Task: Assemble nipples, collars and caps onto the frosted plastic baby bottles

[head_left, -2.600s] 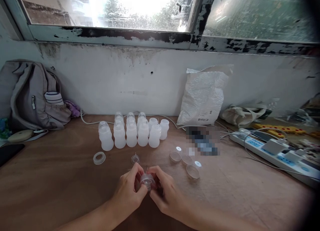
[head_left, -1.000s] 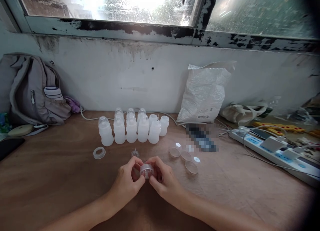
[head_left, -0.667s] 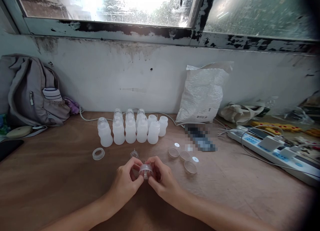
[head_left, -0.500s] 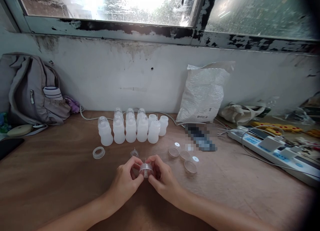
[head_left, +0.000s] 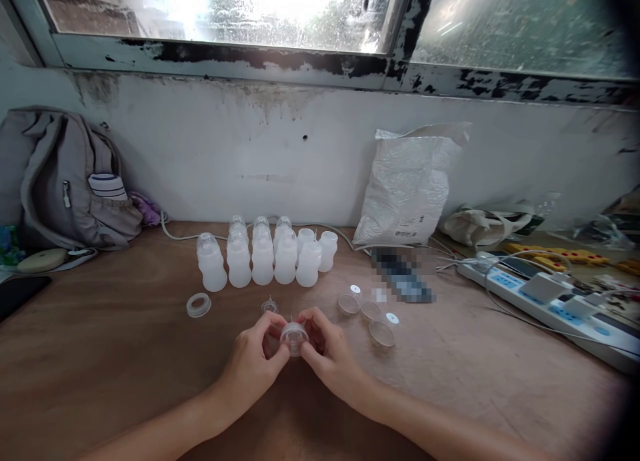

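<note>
My left hand [head_left: 254, 358] and my right hand [head_left: 331, 354] meet at the front middle of the table, both pinching a translucent bottle collar [head_left: 295, 339] between thumbs and fingers. A clear nipple seems to sit inside this collar, which is tilted with its open side toward me. Just behind my left fingertips lies a loose clear nipple [head_left: 270, 306] with a thin tip pointing up. To the left, a separate white collar ring [head_left: 199, 305] rests flat. Right of my right hand lie several clear round caps [head_left: 381, 334] and small white discs [head_left: 393, 318].
Several frosted white baby bottles [head_left: 263, 261], some with clear domed tops, stand grouped behind my hands. A white plastic package [head_left: 405, 188] leans on the wall. A pixelated dark object [head_left: 405, 274] and a power strip [head_left: 545, 304] are right, a grey backpack [head_left: 70, 181] left.
The collar has tipped in my fingers, so more of its round open side faces me. Both hands keep nearly the same place and grip.
</note>
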The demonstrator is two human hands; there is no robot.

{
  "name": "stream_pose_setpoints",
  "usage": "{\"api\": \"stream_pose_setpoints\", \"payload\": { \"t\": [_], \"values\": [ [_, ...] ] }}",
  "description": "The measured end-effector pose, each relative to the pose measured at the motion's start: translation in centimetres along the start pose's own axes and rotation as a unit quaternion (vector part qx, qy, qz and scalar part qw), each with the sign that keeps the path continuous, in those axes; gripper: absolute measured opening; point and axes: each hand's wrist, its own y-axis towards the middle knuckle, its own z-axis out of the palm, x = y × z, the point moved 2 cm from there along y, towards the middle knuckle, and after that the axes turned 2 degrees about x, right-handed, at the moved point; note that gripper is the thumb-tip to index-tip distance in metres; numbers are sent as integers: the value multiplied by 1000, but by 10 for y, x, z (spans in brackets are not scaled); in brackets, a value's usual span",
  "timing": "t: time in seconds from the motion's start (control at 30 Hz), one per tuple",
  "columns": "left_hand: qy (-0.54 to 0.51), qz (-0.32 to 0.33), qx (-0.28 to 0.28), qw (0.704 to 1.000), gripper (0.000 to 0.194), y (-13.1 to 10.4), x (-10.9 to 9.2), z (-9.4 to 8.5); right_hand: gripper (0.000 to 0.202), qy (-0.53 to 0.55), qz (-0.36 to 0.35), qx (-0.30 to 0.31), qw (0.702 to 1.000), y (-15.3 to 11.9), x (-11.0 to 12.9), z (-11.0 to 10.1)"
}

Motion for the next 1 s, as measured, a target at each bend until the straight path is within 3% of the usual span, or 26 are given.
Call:
{"api": "stream_pose_setpoints", "payload": {
  "t": [0.1,0.63,0.8,1.0],
  "values": [
    [-29,1,5,1000,12,1,0,-1,3,15,3,7,1000,0,1,-2],
    [49,36,44,997,7,-3,-1,2,12,-64,-36,26,997,-1,-1,2],
    [8,10,27,1000,2,0,-2,-1,7,-13,-25,18,999,-1,1,0],
    [6,9,18,1000,16,1,-1,1,26,-27,-49,13,998,-3,0,2]
  ]
}}
